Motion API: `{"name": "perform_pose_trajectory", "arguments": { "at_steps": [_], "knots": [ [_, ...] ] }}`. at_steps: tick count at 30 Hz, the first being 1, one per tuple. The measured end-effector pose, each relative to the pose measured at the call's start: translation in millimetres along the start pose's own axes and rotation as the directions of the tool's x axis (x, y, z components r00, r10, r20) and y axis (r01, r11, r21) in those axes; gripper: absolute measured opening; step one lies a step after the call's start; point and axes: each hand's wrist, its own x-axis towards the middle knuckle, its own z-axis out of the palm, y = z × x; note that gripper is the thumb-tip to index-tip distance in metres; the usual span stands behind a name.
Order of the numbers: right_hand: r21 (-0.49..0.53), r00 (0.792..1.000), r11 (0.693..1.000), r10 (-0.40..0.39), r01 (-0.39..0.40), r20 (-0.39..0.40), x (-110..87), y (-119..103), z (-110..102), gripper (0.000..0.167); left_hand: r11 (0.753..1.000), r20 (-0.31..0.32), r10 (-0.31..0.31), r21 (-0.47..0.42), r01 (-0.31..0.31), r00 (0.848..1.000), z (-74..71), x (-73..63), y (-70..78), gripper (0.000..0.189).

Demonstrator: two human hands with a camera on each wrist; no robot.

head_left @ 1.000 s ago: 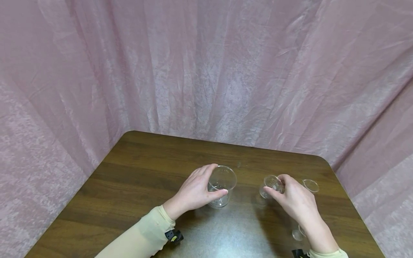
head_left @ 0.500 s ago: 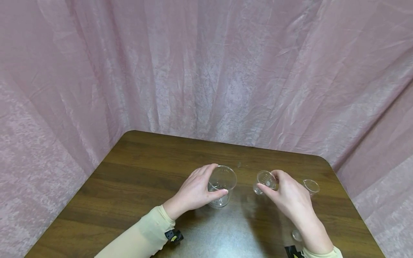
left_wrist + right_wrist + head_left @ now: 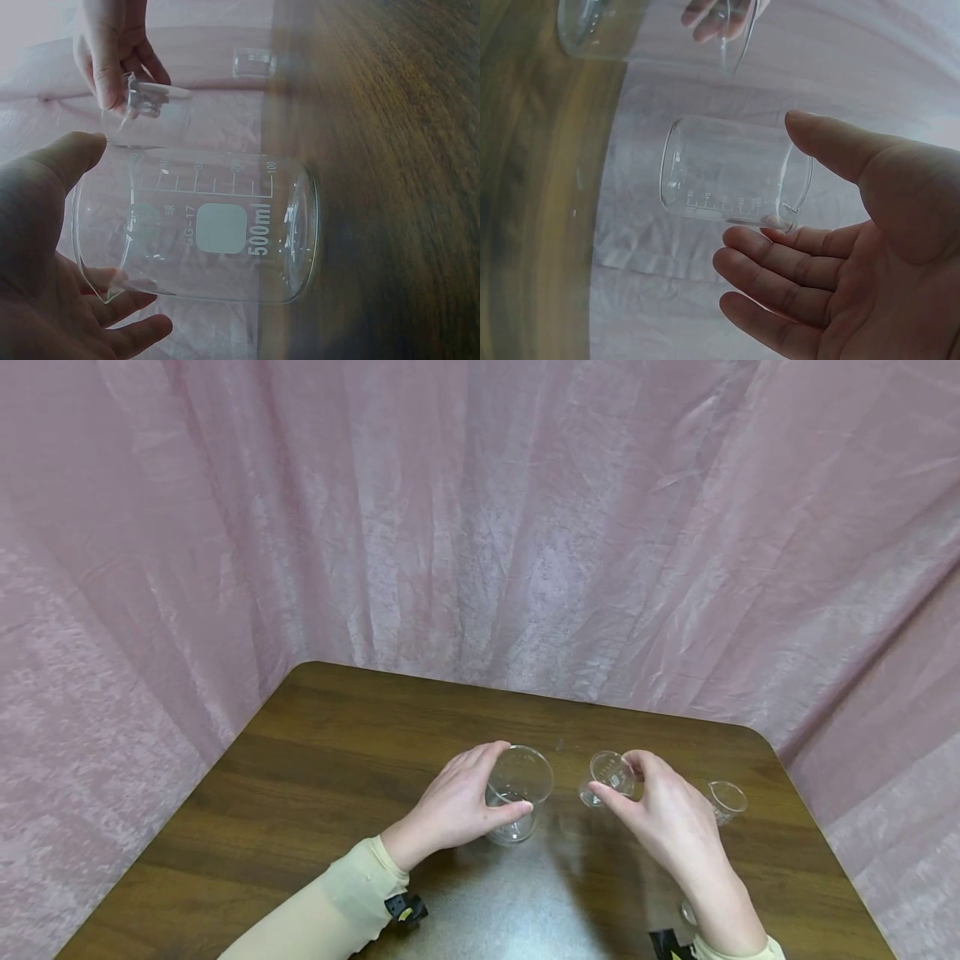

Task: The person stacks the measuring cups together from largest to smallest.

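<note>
Glass large beaker, lower centre of the frame, was gripped in my left hand; small beaker, lower right, in my right hand.

Your left hand grips in a wide C, its left thumb well apart from the left fingers. Behind those fingers lie your left wrist and left forearm. Your right hand holds more narrowly, right thumb facing the loosely bent right fingers, right wrist behind them.
</note>
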Motion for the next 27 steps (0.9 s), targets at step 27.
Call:
{"name": "perform_pose_trajectory", "arguments": {
  "at_steps": [27],
  "knots": [
    [0.057, 0.991, 0.994, -0.087, 0.093, -0.099, 3.9, -23.5, 1.5, 0.054, 1.0, 0.017, -0.022, -0.007, 0.023, 1.0, -2.0, -0.9, 1.4, 0.087]
  ]
}}
